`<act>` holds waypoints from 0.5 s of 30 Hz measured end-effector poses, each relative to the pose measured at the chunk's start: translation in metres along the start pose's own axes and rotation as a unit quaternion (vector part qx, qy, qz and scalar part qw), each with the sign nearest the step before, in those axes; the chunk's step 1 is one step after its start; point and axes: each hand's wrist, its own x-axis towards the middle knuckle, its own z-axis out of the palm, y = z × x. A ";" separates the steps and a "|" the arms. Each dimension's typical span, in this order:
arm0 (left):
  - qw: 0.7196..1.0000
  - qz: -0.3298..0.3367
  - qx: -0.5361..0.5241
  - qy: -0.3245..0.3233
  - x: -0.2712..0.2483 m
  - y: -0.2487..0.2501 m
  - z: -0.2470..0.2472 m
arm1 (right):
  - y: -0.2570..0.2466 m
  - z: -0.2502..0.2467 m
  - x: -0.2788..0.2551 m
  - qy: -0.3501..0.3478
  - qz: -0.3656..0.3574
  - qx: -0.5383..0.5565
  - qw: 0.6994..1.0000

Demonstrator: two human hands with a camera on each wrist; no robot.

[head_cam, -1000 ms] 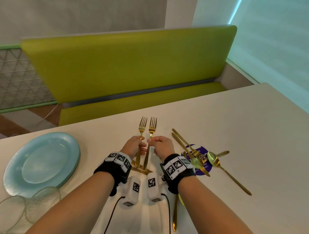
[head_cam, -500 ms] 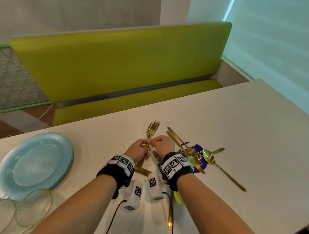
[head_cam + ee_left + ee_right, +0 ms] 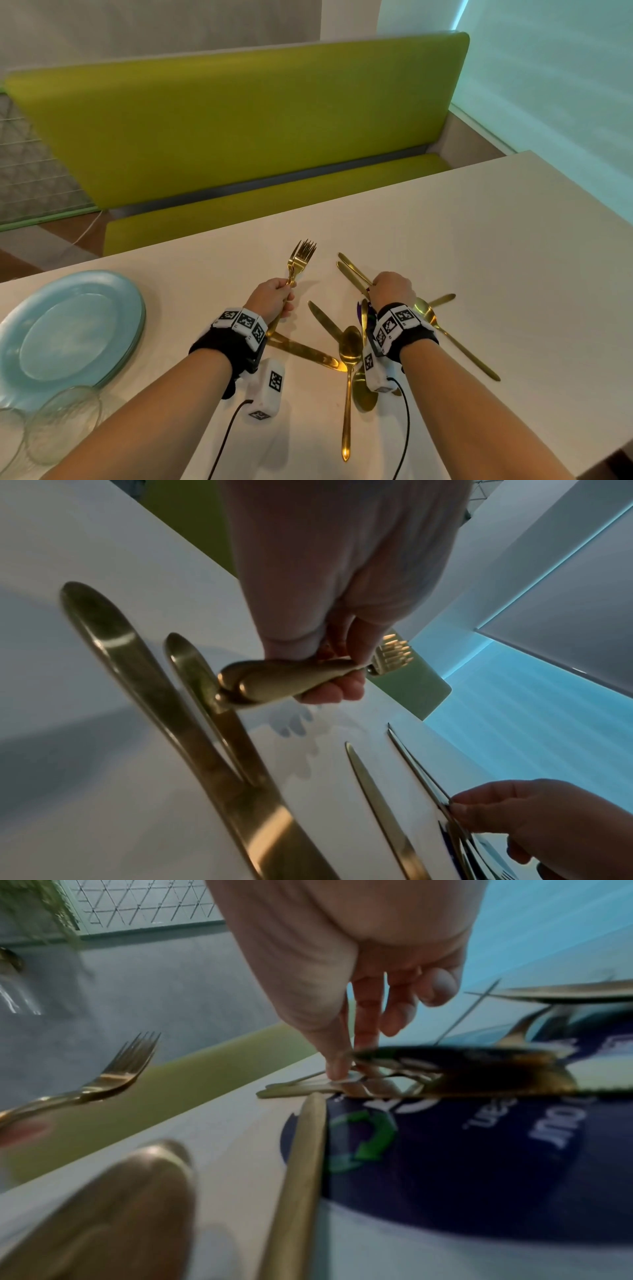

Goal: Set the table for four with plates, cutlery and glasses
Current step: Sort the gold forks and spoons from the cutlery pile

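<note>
Sorting cutlery beside the round purple sticker point(image 3: 360, 310): left hand point(image 3: 272, 298) grips two stacked gold metal forks point(image 3: 301, 257) left of it, apparently for distribution; right hand point(image 3: 392, 289) pinches crossed gold knives point(image 3: 352, 270) atop it.

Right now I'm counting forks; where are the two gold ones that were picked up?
In the head view, the forks are gripped together in the left hand, tines raised over the table, between the blue plates and the knives.
</note>
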 end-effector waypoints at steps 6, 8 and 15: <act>0.999 0.014 0.037 0.021 0.003 0.001 -0.003 | -0.001 -0.005 -0.002 0.013 -0.026 0.009 1.000; 0.997 0.021 0.060 0.051 0.006 0.001 -0.006 | -0.003 -0.010 -0.005 0.033 -0.050 0.018 0.998; 0.981 0.042 0.102 0.159 0.010 0.012 -0.025 | -0.025 -0.027 -0.035 0.072 -0.249 -0.118 0.959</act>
